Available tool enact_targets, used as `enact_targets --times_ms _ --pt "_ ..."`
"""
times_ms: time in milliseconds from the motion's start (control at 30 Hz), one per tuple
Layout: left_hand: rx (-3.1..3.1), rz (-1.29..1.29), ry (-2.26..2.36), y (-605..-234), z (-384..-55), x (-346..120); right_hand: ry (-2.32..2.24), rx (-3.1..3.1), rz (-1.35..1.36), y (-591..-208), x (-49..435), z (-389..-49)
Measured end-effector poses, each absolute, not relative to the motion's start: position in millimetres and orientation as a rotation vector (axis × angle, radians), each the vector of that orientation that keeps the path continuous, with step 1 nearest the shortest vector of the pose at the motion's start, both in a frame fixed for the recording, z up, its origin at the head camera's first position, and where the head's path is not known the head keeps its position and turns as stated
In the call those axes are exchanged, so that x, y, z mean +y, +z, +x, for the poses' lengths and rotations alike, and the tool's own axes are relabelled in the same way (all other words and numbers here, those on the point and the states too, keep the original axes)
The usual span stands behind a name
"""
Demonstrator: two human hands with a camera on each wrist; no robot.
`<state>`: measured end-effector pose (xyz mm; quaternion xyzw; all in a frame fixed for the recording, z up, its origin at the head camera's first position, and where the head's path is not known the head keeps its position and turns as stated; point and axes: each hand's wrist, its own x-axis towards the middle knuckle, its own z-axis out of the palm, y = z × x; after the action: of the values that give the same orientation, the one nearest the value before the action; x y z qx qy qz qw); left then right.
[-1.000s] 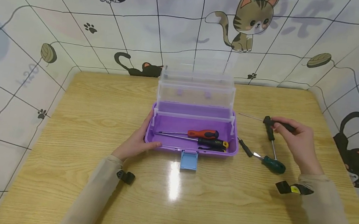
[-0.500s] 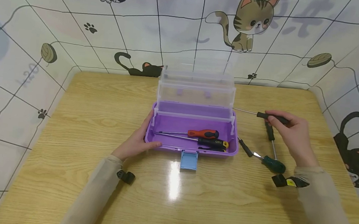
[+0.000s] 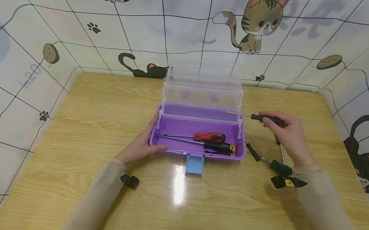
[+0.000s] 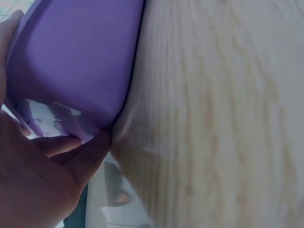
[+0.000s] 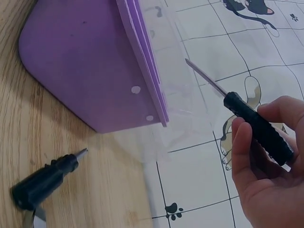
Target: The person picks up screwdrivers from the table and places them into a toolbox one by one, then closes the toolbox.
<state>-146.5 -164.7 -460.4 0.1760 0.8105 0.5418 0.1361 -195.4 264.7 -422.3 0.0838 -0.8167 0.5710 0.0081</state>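
My right hand (image 3: 289,138) pinches a slim black-handled screwdriver (image 3: 259,117), its shaft pointing left over the right back part of a purple toolbox (image 3: 173,124). In the right wrist view, the screwdriver's ribbed handle (image 5: 261,130) lies between thumb and fingers, above the box rim. My left hand (image 3: 138,147) holds the box's left front corner, thumb at the front and fingers along the side; the left wrist view has it against the purple wall (image 4: 85,52). Inside lie a red-and-black screwdriver (image 3: 207,136), a black-and-yellow one (image 3: 218,146) and a dark item mostly hidden by the front wall.
The clear lid (image 3: 205,81) stands raised behind the box; a blue latch (image 3: 194,164) hangs in front. Right of it lie a small black screwdriver (image 3: 253,152), a green-handled one (image 3: 280,168) and another partly hidden beneath my right hand. Patterned sheeting (image 3: 186,35) surrounds the wooden table (image 3: 110,110).
My right hand has carried the slim screwdriver leftward and slightly back, from above the loose tools to over the box's edge. The left hand has stayed in place.
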Motion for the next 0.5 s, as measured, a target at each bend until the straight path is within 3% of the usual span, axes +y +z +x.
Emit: enact_targets --times_ms 500 --pt "2.315 0.507 1.608 -461 -148 -165 1.89 -2.578 0.367 -420 231 -213"
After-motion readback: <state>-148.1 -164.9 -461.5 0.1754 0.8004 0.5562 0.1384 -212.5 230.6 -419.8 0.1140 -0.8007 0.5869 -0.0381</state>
